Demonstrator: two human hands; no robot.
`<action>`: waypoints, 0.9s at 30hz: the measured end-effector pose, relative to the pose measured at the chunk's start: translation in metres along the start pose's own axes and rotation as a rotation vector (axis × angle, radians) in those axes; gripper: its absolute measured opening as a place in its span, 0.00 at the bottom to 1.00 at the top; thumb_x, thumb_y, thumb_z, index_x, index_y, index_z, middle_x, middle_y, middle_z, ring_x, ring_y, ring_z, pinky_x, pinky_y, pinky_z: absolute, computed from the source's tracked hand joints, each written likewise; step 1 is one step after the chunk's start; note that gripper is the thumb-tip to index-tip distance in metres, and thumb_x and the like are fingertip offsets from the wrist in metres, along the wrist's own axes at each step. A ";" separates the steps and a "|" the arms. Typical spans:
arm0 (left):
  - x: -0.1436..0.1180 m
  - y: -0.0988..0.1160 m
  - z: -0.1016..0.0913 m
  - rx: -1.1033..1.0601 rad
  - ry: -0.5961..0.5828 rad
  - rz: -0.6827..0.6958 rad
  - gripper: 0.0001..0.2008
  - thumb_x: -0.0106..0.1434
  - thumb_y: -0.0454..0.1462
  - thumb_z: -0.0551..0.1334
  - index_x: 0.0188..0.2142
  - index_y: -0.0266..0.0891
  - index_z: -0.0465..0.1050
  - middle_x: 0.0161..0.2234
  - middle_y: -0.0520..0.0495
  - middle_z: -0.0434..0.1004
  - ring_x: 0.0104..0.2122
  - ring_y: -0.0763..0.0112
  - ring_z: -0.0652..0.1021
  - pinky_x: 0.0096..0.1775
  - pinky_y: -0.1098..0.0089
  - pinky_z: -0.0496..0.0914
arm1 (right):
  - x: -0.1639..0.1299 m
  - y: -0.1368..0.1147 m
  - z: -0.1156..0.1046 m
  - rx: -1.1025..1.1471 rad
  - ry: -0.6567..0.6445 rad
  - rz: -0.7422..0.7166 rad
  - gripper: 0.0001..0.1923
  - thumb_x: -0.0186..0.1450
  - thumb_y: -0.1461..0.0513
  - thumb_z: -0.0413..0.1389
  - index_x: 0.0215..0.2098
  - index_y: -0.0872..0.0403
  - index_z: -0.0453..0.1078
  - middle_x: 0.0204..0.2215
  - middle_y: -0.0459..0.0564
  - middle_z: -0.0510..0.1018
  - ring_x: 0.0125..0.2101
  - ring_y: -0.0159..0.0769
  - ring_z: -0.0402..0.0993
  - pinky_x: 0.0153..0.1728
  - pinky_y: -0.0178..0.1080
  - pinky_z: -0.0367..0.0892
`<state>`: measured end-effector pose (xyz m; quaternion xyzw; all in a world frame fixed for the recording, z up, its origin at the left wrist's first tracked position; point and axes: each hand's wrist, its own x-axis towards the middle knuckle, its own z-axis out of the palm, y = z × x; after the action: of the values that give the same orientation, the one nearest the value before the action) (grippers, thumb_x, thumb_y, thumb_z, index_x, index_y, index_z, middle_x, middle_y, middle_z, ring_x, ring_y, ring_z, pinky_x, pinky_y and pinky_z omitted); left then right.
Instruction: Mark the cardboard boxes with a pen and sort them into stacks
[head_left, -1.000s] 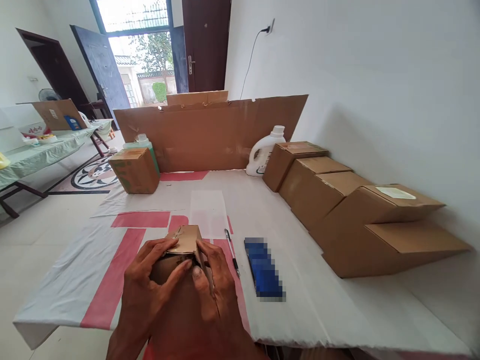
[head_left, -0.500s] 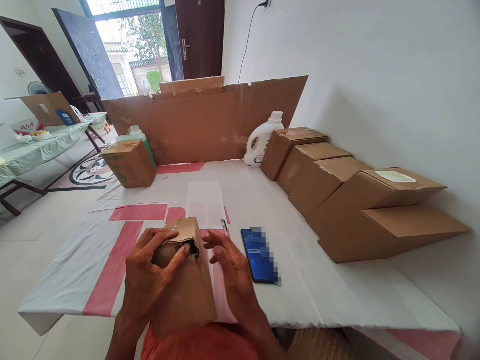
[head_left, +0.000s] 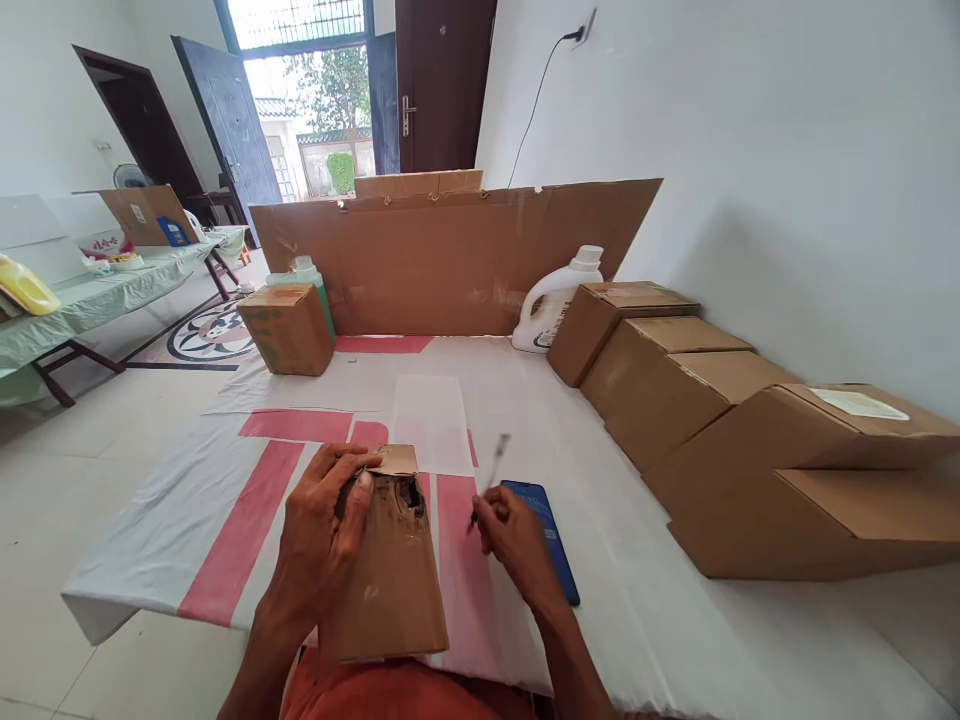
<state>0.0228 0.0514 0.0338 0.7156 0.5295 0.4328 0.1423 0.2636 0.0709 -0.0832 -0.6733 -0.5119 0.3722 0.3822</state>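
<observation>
Head view: a small cardboard box (head_left: 390, 575) leans at the near edge of the table (head_left: 660, 600), at 6 o'clock in the picture, its torn top end pointing away from the person. The left hand (head_left: 326, 535) grips the box's upper left side, fingers curled over the ragged flap and the thumb pressed flat on its face beside a dark hole. The right hand (head_left: 510, 535) is just right of the box, apart from it, fingertips pinched together around a pen (head_left: 491, 470), which is blurred and tilts up toward 12 o'clock. A dark smartphone (head_left: 551, 540) lies flat just beyond the right hand, toward 3 o'clock of the box. A white sheet of paper (head_left: 431, 420) lies at 12 o'clock of the box. Farther back a tall cardboard sheet (head_left: 450, 260) stands upright across the table's far edge. At 11 o'clock sits a green-printed carton (head_left: 289, 328) with a green bottle (head_left: 315, 285) behind it. At 1 o'clock stands a white detergent jug (head_left: 555, 300), touching a row of 5 brown cartons (head_left: 720, 400) along the wall toward 3 o'clock.
</observation>
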 end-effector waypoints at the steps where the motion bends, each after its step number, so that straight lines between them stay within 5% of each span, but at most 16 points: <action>1: 0.000 -0.001 0.000 -0.008 0.004 0.018 0.14 0.75 0.39 0.56 0.50 0.45 0.80 0.49 0.46 0.79 0.50 0.61 0.80 0.52 0.61 0.76 | -0.006 -0.009 -0.006 0.116 0.019 -0.031 0.16 0.71 0.47 0.50 0.32 0.48 0.61 0.23 0.46 0.75 0.22 0.39 0.73 0.25 0.39 0.66; 5: 0.002 -0.007 0.001 -0.039 0.025 0.084 0.12 0.75 0.39 0.57 0.51 0.47 0.79 0.52 0.48 0.78 0.54 0.64 0.78 0.55 0.64 0.74 | -0.040 -0.057 -0.018 0.714 0.119 -0.238 0.14 0.69 0.48 0.59 0.39 0.49 0.68 0.29 0.46 0.80 0.26 0.38 0.78 0.26 0.38 0.70; 7: 0.002 -0.009 0.002 -0.043 0.032 0.090 0.11 0.76 0.38 0.58 0.49 0.47 0.80 0.52 0.48 0.77 0.54 0.66 0.78 0.56 0.65 0.73 | -0.055 -0.079 -0.013 0.813 0.090 -0.348 0.11 0.70 0.51 0.60 0.42 0.49 0.73 0.30 0.47 0.81 0.27 0.37 0.79 0.26 0.38 0.71; 14: -0.002 -0.007 0.005 -0.055 0.054 0.085 0.11 0.76 0.38 0.58 0.47 0.45 0.81 0.49 0.47 0.78 0.53 0.66 0.78 0.54 0.66 0.74 | -0.071 -0.098 0.015 0.554 0.067 -0.457 0.09 0.73 0.54 0.59 0.42 0.48 0.78 0.32 0.47 0.80 0.29 0.34 0.76 0.29 0.35 0.71; 27: -0.005 -0.007 0.006 -0.074 0.074 0.112 0.10 0.75 0.35 0.59 0.47 0.44 0.81 0.49 0.46 0.77 0.52 0.67 0.78 0.54 0.67 0.74 | -0.067 -0.097 0.001 0.313 0.009 -0.606 0.08 0.73 0.59 0.57 0.36 0.51 0.75 0.26 0.44 0.73 0.24 0.31 0.67 0.22 0.33 0.60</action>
<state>0.0230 0.0512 0.0232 0.7220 0.4769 0.4855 0.1248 0.2102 0.0240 0.0102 -0.4254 -0.6235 0.3132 0.5763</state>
